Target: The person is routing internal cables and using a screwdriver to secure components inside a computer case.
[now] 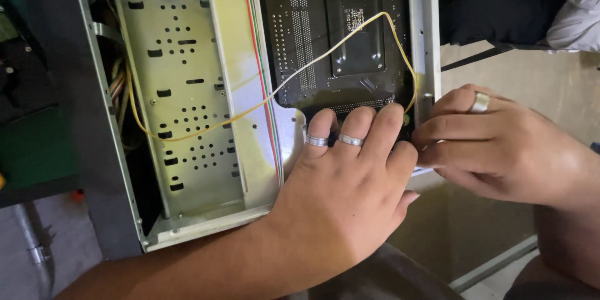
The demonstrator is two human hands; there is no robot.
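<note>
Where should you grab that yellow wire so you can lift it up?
Pinch the yellow wire at the middle of its loop, where it arches over the black circuit board. Come from above: that stretch lies free, clear of the left hand and right hand.

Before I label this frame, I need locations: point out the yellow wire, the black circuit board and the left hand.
yellow wire (325,57), head view, mid-span.
black circuit board (300,37), head view, left part.
left hand (350,181), head view, back.

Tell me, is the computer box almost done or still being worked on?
Still being worked on. Done: the metal case lies open, and the black circuit board sits inside. In hand: the left hand presses flat at the board's lower edge, while the right hand pinches something small at the case's side rim. Left: the yellow wire lies loose across the case.
</note>
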